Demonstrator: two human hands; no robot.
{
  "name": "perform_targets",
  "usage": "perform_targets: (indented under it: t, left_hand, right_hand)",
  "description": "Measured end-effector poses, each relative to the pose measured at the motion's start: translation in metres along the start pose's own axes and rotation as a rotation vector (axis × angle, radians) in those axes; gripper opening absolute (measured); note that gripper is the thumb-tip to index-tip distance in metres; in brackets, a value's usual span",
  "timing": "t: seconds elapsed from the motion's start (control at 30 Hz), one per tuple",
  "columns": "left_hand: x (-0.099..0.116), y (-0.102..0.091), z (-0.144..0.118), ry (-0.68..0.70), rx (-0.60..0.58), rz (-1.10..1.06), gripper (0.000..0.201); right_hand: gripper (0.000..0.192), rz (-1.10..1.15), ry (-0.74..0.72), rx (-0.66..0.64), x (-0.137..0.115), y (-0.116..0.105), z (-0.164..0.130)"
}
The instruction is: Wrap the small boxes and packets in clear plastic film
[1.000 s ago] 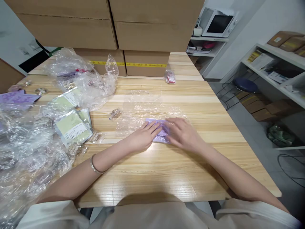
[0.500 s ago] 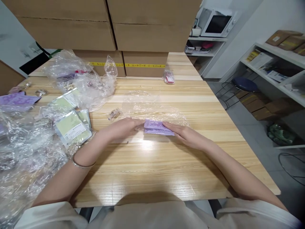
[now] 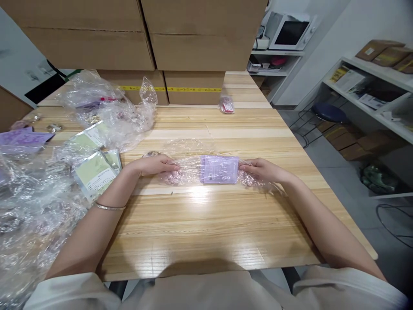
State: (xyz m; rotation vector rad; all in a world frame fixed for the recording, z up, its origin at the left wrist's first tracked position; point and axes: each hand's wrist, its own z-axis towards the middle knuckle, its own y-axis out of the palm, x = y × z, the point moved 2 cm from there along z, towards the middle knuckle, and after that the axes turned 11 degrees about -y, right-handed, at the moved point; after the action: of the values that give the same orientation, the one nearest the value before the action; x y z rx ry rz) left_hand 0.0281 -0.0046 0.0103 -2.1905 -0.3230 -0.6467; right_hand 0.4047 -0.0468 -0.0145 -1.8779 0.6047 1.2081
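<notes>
Purple packets (image 3: 221, 169) lie flat at the middle of the table, wrapped in clear plastic film (image 3: 189, 165). My left hand (image 3: 158, 165) is closed on the bunched film at their left. On the other side, my right hand (image 3: 263, 169) pinches the film close to the packets' right edge, and loose film trails below it. Both hands hold the film stretched out sideways. Just behind my left hand, a small clear-wrapped item (image 3: 152, 153) is partly hidden.
Crumpled plastic (image 3: 41, 215) covers the table's left side, with green-and-white packets (image 3: 95, 172) and more purple packets (image 3: 24, 137) among it. Cardboard boxes (image 3: 193, 82) stand along the back. A small red item in clear wrap (image 3: 227, 106) lies before them.
The purple packets, earlier pressed by both hands, are now enclosed in film. My hands have moved apart to either side and closed on the film ends.
</notes>
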Motion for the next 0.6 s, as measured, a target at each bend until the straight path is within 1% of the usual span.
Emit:
perform_targets:
  t: [0.1,0.13,0.17,0.2,0.23,0.27,0.3,0.33,0.37,0.4,0.43,0.47,0.5,0.53,0.6]
  left_hand:
    - [-0.003,0.002,0.004,0.021,-0.130,0.018,0.041]
    - [-0.003,0.002,0.004,0.002,-0.121,0.037,0.039]
    - [-0.002,0.003,0.002,-0.038,-0.087,0.081,0.036]
    - [0.001,0.004,0.000,-0.086,-0.008,0.151,0.033]
    - [0.005,0.005,-0.003,-0.119,0.119,0.239,0.030]
    - [0.012,0.006,-0.008,-0.118,0.276,0.335,0.029]
    - [0.021,0.009,-0.013,-0.077,0.449,0.423,0.034]
    - [0.032,0.014,-0.019,0.032,0.589,0.485,0.038]
    - [0.042,0.022,-0.023,0.183,0.638,0.511,0.041]
    - [0.051,0.031,-0.026,0.353,0.590,0.505,0.044]
    - [0.057,0.043,-0.027,0.487,0.483,0.492,0.049]
    - [0.061,0.053,-0.027,0.559,0.376,0.482,0.056]
    - [0.062,0.063,-0.024,0.578,0.289,0.483,0.064]
    - [0.061,0.072,-0.020,0.556,0.236,0.491,0.070]
    - [0.055,0.082,-0.009,0.479,0.212,0.508,0.071]
  right_hand:
    - [0.047,-0.183,0.009,0.060,0.011,-0.006,0.004]
    - [0.046,-0.285,0.021,0.093,0.012,-0.007,0.005]
    - [0.044,-0.409,0.033,0.146,0.012,-0.008,0.004]
    - [0.040,-0.547,0.035,0.220,0.009,-0.007,0.003]
    - [0.038,-0.687,0.015,0.307,0.004,-0.006,0.002]
    - [0.040,-0.810,-0.033,0.389,-0.002,-0.004,-0.001]
    - [0.044,-0.895,-0.116,0.440,-0.010,0.001,-0.003]
    - [0.050,-0.932,-0.226,0.433,-0.018,0.007,-0.006]
    - [0.056,-0.928,-0.342,0.366,-0.025,0.014,-0.008]
    - [0.061,-0.893,-0.441,0.259,-0.029,0.022,-0.010]
    - [0.067,-0.840,-0.509,0.138,-0.031,0.030,-0.011]
    - [0.074,-0.790,-0.546,0.034,-0.031,0.037,-0.011]
    - [0.079,-0.754,-0.557,-0.029,-0.029,0.043,-0.010]
    - [0.082,-0.736,-0.553,-0.047,-0.025,0.048,-0.008]
    - [0.081,-0.732,-0.543,-0.002,-0.016,0.053,-0.002]
